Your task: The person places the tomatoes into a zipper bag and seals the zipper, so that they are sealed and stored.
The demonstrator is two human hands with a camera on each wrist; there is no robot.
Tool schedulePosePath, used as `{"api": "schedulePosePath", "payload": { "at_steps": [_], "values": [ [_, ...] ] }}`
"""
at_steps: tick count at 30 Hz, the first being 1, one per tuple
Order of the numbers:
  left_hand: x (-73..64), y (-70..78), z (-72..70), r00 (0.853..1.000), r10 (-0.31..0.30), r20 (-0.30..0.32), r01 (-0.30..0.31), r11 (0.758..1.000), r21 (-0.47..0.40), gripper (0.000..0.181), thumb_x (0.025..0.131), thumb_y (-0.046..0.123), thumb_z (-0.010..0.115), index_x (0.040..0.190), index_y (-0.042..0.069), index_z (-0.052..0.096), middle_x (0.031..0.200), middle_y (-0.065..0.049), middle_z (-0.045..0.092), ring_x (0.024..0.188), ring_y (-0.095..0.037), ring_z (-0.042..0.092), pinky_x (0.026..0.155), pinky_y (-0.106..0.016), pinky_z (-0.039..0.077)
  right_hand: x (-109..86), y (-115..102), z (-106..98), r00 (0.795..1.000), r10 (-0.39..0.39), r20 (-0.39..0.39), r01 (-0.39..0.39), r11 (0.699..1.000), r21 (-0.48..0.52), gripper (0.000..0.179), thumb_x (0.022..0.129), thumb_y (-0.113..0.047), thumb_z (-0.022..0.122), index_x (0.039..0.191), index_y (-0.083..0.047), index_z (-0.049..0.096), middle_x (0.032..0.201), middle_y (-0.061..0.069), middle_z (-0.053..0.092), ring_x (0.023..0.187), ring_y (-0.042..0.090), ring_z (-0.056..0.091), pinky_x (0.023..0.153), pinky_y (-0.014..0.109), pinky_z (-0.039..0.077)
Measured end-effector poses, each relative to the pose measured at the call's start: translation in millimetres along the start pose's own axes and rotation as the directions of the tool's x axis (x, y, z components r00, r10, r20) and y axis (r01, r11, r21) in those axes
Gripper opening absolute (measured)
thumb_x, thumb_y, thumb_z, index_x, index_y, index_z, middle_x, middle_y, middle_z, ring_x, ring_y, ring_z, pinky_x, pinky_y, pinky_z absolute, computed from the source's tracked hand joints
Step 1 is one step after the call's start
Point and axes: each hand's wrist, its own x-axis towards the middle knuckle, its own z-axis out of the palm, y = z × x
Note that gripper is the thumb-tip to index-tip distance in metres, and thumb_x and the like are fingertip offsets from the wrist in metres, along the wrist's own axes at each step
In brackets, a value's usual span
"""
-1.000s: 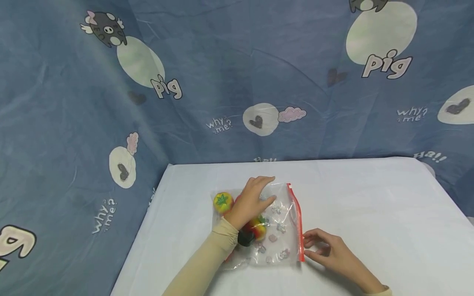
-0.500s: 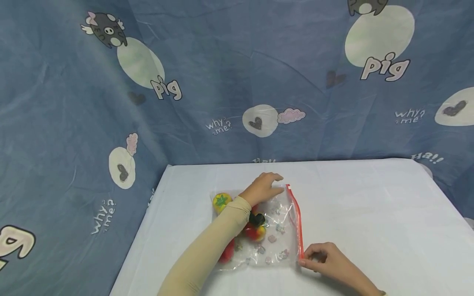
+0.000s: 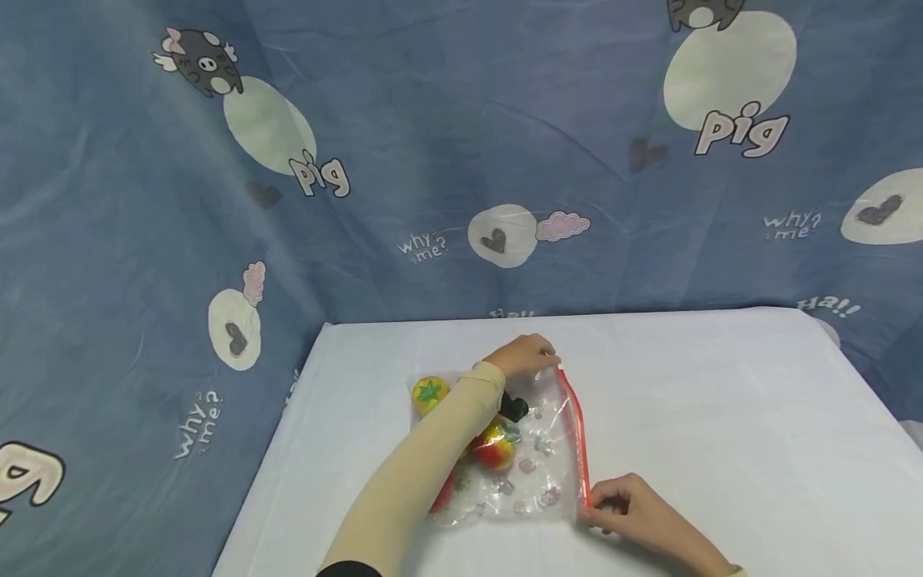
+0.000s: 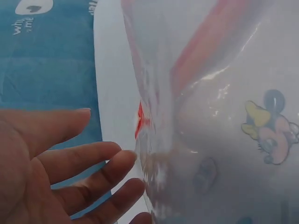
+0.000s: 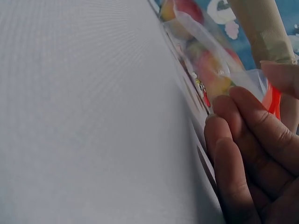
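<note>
A clear zip bag (image 3: 537, 489) printed with small cartoon figures lies on the white table, its red zip strip (image 3: 580, 449) on the right side. Inside are a yellow fruit-like piece (image 3: 429, 393) with a green star-shaped top, a red-and-yellow one (image 3: 494, 450), a red one (image 3: 442, 492) and a dark one (image 3: 514, 409). My left hand (image 3: 525, 357) is at the strip's far end; in the left wrist view its loosely bent fingertips meet the bag's edge, thumb apart. My right hand (image 3: 630, 510) pinches the bag's near corner at the strip's lower end. The left sleeve hides part of the contents.
The white table (image 3: 707, 401) extends to both sides of the bag. Behind it and at the left hangs a blue cloth (image 3: 404, 144) with pig, heart and lettering prints. The left forearm in its beige sleeve (image 3: 425, 465) crosses over the bag.
My left hand has moved right across the bag to the zip strip's far end. My right hand has shifted slightly down and left onto the near corner. The dark piece has shifted inside the bag.
</note>
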Motion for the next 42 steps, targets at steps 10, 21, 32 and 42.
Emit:
{"api": "schedulePosePath", "payload": {
  "at_steps": [10, 21, 32, 42],
  "values": [
    [8.4, -0.2, 1.7, 0.999, 0.002, -0.035, 0.002, 0.993, 0.117, 0.033, 0.103, 0.026, 0.057, 0.124, 0.005, 0.072, 0.133, -0.01, 0.068, 0.127, -0.028, 0.06, 0.112, -0.039, 0.048, 3.1, -4, -2, 0.999, 0.005, 0.037, -0.006, 0.999, 0.036, 0.019, 0.1, -0.015, 0.066, 0.088, -0.007, 0.078, 0.076, 0.01, 0.073, 0.063, -0.004, 0.057, 0.049, 0.019, 0.048],
    [13.1, -8.2, -1.5, 0.996, -0.084, -0.025, 0.085, 0.994, 0.062, 0.037, 0.103, 0.032, 0.058, 0.121, 0.002, 0.073, 0.121, -0.012, 0.072, 0.098, -0.021, 0.064, 0.086, -0.034, 0.055, 4.6, -4, -1, 0.999, 0.029, 0.033, -0.03, 0.999, 0.039, 0.018, 0.098, -0.016, 0.067, 0.088, -0.006, 0.078, 0.073, 0.015, 0.069, 0.06, -0.006, 0.051, 0.049, 0.017, 0.041],
    [15.9, -18.6, -8.0, 0.999, -0.03, -0.031, 0.028, 0.997, -0.074, 0.032, 0.103, 0.033, 0.059, 0.1, 0.007, 0.076, 0.105, -0.005, 0.071, 0.086, -0.013, 0.052, 0.077, -0.027, 0.044, 4.8, -1, -4, 0.996, 0.079, 0.036, -0.08, 0.995, 0.052, 0.02, 0.099, -0.019, 0.066, 0.093, -0.006, 0.08, 0.082, 0.004, 0.076, 0.068, -0.001, 0.059, 0.059, 0.02, 0.051],
    [3.8, -31.2, -25.3, 0.998, -0.026, -0.053, 0.014, 0.975, -0.223, 0.03, 0.104, 0.029, 0.059, 0.099, 0.002, 0.071, 0.083, 0.002, 0.052, 0.072, -0.011, 0.044, 0.066, -0.024, 0.04, 3.0, 4, -9, 0.997, 0.07, 0.029, -0.074, 0.982, 0.171, 0.026, 0.105, -0.016, 0.058, 0.101, 0.004, 0.075, 0.097, 0.016, 0.078, 0.084, 0.007, 0.073, 0.07, 0.029, 0.065]
  ]
}}
